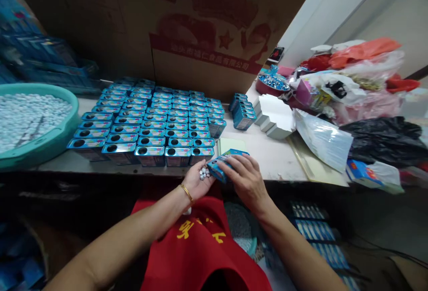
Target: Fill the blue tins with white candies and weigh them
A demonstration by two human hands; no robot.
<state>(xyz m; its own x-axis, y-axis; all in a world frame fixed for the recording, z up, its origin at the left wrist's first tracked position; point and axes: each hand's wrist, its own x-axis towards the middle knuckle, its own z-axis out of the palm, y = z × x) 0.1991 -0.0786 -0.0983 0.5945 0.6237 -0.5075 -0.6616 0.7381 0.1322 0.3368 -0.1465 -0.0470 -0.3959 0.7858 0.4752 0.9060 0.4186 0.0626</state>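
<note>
Over the table's front edge, my right hand [245, 177] grips a blue tin [219, 166] tilted with its near end toward my other palm. My left hand [197, 182], a gold bangle on its wrist, is cupped under that end and holds a small heap of round whitish candies [203, 174]. Whether the tin's end touches the palm I cannot tell. Just beyond both hands stand several rows of matching blue tins [150, 141] with dark round spots on their tops. A pale green pad [230, 145] lies behind the held tin.
At the left stands a green basin [63, 135] of whitish candies. A large cardboard box [207, 55] rises behind the rows. Right of them are a few more tins [243, 117], white cartons [276, 115], a red bowl [265, 88] and plastic bags [368, 99]. Another basin [252, 246] sits below.
</note>
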